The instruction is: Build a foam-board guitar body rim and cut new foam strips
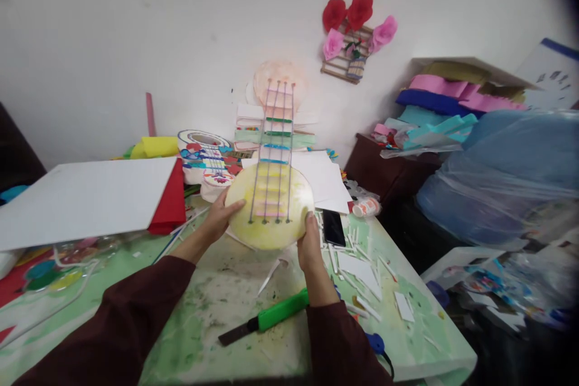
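Strung craft [274, 161] held beyond the cutter [283, 310].
Left grip [222, 212] and right grip [310, 246] clasp opposite edges of its yellow disc [271, 208], equally near; its long axis points away from the cutter.

The tabletop [205, 313] is patterned in pale green and white, and its middle is marked with dark smudges. Seen from that stained middle, a green-handled cutter [281, 310] is laid at five o'clock. A dark phone [333, 228] is placed at two o'clock, with a cup [364, 207] tipped over beyond it. At three o'clock, narrow white strips [333, 259] are scattered around a larger white offcut [360, 272]. Coloured discs [43, 280] are gathered at nine o'clock.
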Tool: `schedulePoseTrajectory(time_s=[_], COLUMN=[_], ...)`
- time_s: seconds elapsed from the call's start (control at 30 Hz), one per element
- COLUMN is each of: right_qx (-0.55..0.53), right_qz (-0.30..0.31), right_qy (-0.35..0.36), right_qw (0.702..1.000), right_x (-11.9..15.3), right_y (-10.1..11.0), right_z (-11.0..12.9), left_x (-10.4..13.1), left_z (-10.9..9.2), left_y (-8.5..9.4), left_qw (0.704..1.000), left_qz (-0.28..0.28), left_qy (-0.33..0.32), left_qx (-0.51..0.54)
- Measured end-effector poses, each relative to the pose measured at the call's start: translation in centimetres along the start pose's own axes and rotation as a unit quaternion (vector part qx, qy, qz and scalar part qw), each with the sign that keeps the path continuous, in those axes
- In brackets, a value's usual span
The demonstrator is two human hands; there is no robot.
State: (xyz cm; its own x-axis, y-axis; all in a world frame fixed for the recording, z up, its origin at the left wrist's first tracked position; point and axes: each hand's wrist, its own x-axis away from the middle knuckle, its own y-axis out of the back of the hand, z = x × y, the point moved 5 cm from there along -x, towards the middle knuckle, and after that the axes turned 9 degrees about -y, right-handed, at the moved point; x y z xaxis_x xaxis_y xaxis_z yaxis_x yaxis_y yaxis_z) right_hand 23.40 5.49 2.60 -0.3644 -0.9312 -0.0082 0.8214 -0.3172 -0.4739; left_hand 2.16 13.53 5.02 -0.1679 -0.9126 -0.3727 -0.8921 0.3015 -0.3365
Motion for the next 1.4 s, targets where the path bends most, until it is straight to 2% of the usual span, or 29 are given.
schedulePoseTrajectory(time_s=[0.1, 0.2, 0.3, 0.43, 0.6, 0.7, 0.87, 1.0, 1.17, 1.4], right_qx=[-0.007, -0.038, -0.065, -0.068, -0.042, -0.029, -0.039, -0.053, -0.049, -0.042], right_qz=[-0.050, -0.042, -0.049, -0.083, -0.085, -0.082, -0.092, -0.111, -0.099, -0.094], right_qy=[0.040, 0.075, 0.074, 0.067, 0.077, 0.094, 0.083, 0.065, 0.064, 0.037], right_qw=[0.998, 0.996, 0.994, 0.992, 0.993, 0.992, 0.992, 0.990, 0.992, 0.994], right_x=[-1.2, -1.6, -1.5, -1.1, -1.0, -1.1, -1.4, -1.3, -1.0, -1.1], right_y=[1.3, 2.0, 2.5, 3.0, 3.3, 3.6, 4.4, 4.6, 4.1, 4.1], right_z=[0.1, 0.5, 0.7, 0.9, 1.0, 1.0, 0.7, 0.4, 0.3, -0.1], left_x=[0.9, 2.1, 3.1, 3.9, 4.4, 4.9, 5.5, 5.1, 4.7, 4.4], left_z=[-0.6, -0.9, -1.0, -1.1, -1.3, -1.1, -0.9, -0.6, 0.0, -0.2], left_y=[-1.3, -2.7, -3.8, -4.2, -4.1, -4.2, -4.5, -4.0, -3.5, -3.8], left_qw=[0.998, 0.991, 0.983, 0.968, 0.963, 0.961, 0.962, 0.971, 0.983, 0.994], left_qz=[0.030, 0.067, 0.099, 0.135, 0.158, 0.158, 0.139, 0.121, 0.106, 0.088], left_qy=[-0.039, -0.076, -0.110, -0.149, -0.157, -0.162, -0.166, -0.159, -0.136, -0.068], left_qx=[-0.045, -0.084, -0.110, -0.150, -0.155, -0.162, -0.166, -0.128, -0.064, -0.020])
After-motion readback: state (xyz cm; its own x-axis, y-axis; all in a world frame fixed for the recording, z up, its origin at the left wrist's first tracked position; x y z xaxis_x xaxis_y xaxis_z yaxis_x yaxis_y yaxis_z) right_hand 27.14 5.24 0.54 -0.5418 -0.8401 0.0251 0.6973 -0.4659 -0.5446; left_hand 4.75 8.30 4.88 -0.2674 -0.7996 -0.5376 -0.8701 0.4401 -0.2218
